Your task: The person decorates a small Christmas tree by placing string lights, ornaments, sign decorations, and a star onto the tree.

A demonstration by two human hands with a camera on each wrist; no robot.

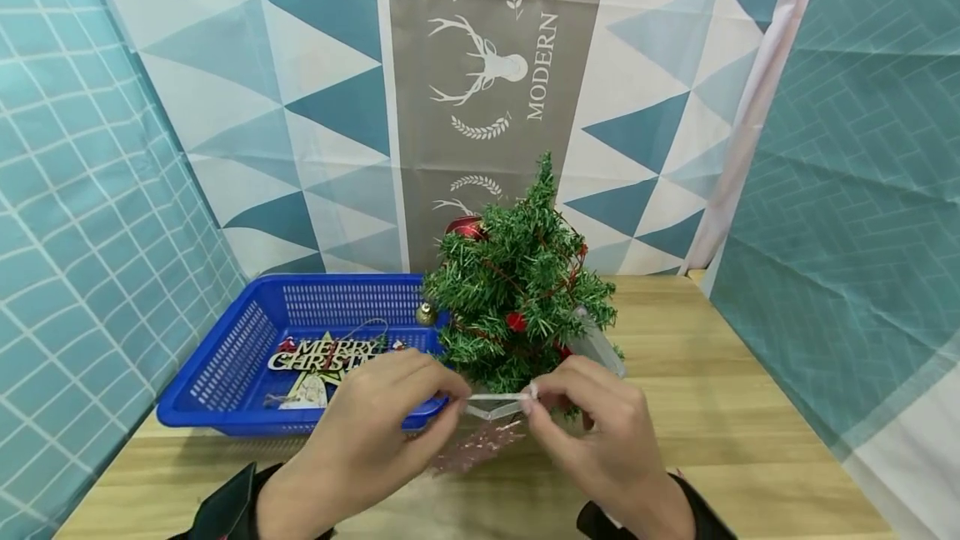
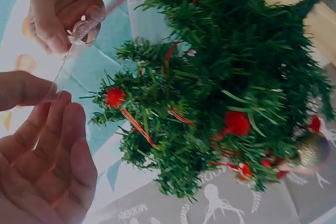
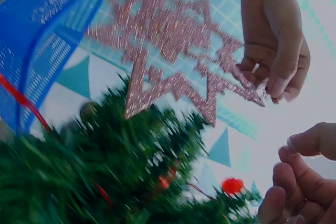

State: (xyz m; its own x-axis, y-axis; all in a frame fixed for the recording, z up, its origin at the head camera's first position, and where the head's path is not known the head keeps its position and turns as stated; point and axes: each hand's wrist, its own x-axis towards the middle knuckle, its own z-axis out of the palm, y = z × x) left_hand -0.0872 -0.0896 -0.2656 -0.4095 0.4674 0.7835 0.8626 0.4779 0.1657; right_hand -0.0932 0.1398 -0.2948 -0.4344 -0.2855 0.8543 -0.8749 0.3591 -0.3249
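Note:
Both hands are in front of a small green Christmas tree [image 1: 517, 273]. Between them a thin translucent hanging loop [image 1: 498, 397] is drawn out sideways. My left hand [image 1: 390, 419] pinches one end between thumb and fingertips, and my right hand [image 1: 596, 419] pinches the other. Below the loop hangs a pink glittery snowflake ornament [image 3: 168, 30], blurred and partly hidden in the head view. In the right wrist view its lower points are close to the left hand's fingers [image 3: 278, 74]. Red pompoms [image 2: 237, 123] and thin red cord decorate the tree.
A blue plastic basket [image 1: 247, 407] stands left of the tree, holding a "Merry Christmas" sign [image 1: 330, 354] and other ornaments. Behind the tree's right side is a clear plastic box [image 1: 600, 350]. A gold bauble [image 1: 426, 313] hangs at the tree's left. Patterned curtains [image 1: 322, 48] surround the wooden table [image 1: 750, 440].

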